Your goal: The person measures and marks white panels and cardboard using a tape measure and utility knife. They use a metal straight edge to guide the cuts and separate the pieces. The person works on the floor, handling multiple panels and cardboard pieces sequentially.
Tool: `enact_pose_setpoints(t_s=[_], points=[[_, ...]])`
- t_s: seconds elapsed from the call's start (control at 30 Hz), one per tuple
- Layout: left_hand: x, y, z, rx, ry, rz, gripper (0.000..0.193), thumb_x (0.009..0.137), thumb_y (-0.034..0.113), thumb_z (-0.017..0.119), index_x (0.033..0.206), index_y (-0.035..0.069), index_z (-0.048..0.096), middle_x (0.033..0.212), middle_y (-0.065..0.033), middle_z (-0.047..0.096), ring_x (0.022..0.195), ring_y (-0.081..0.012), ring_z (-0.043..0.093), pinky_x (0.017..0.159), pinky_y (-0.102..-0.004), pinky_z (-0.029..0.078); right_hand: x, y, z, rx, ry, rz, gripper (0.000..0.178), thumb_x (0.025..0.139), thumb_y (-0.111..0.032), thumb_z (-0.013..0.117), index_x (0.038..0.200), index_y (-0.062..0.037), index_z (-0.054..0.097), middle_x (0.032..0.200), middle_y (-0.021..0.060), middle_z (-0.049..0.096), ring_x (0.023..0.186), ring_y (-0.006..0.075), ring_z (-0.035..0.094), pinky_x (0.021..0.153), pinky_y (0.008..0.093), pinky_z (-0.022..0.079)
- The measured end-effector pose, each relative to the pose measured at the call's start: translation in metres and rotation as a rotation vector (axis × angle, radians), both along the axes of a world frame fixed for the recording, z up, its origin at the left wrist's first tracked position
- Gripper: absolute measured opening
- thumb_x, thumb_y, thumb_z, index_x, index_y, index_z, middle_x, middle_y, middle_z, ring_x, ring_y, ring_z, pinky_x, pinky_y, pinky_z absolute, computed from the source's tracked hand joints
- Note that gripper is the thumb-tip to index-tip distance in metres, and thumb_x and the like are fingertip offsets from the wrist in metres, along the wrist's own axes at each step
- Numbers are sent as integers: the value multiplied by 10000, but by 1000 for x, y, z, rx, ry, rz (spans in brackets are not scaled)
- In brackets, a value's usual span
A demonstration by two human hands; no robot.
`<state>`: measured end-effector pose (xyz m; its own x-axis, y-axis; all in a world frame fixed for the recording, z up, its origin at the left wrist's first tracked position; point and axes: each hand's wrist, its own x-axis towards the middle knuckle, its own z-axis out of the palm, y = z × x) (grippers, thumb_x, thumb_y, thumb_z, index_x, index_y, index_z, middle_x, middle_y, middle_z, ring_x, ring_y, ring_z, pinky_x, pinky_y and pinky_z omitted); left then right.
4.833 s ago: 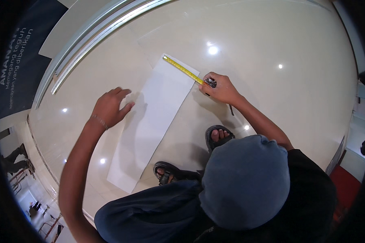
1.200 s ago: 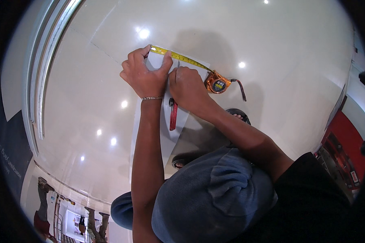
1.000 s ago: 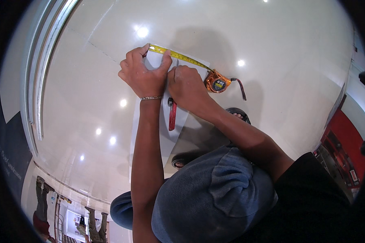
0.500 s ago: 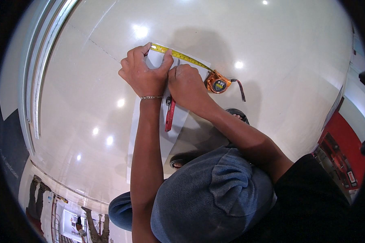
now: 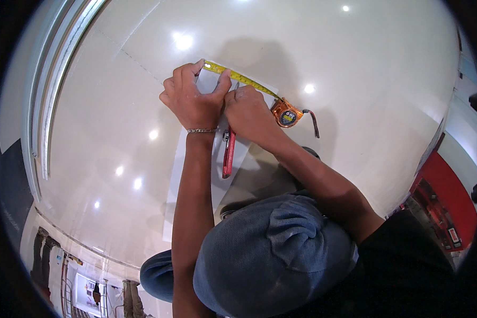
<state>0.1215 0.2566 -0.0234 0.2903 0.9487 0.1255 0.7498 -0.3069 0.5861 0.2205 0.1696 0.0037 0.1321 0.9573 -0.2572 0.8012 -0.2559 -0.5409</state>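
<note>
A long white board (image 5: 220, 185) lies on the floor beneath both hands. Across its far end runs the yellow blade of a tape measure (image 5: 239, 77), drawn out from an orange case (image 5: 288, 114) at the board's right edge. My left hand (image 5: 196, 99) grips the blade's hook end, a fingertip at the board's far left corner and the thumb on the tape. Closed around a red utility knife (image 5: 228, 156) is my right hand (image 5: 250, 112), just below the tape. The knife's tip points at the tape; its handle sticks out under the hand toward me.
Long metal profiles (image 5: 50, 106) lie on the left. My denim-covered knee (image 5: 270, 254) rises close to my forearms. A dark strap (image 5: 314, 124) hangs off the tape case. Legs of other people (image 5: 133, 299) show at the lower left, and a red unit (image 5: 442, 199) stands at the right.
The view has shifted slightly, so the hands and board sit a little farther right and lower. Both grips stay the same, with the knife still under the tape.
</note>
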Motion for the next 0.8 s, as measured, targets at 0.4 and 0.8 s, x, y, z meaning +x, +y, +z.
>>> enact_pose_setpoints(t_s=[0.4, 0.8], points=[[-1, 0, -1, -15, -32, 5, 490, 749, 434, 949, 1114, 186, 735, 1069, 40, 686, 1017, -217, 584, 938, -421, 363, 8, 12, 4, -134, 186, -52, 190, 855, -102, 653, 880, 79, 705, 773, 257, 699, 769, 422, 679, 758, 545, 551], [-2, 0, -4, 13, -55, 6, 483, 766, 456, 932, 1120, 186, 746, 1073, 43, 684, 1023, -222, 582, 946, -418, 365, 3, 14, -5, -95, 203, -147, 203, 874, -103, 631, 850, 90, 689, 777, 261, 690, 745, 436, 673, 713, 541, 533]])
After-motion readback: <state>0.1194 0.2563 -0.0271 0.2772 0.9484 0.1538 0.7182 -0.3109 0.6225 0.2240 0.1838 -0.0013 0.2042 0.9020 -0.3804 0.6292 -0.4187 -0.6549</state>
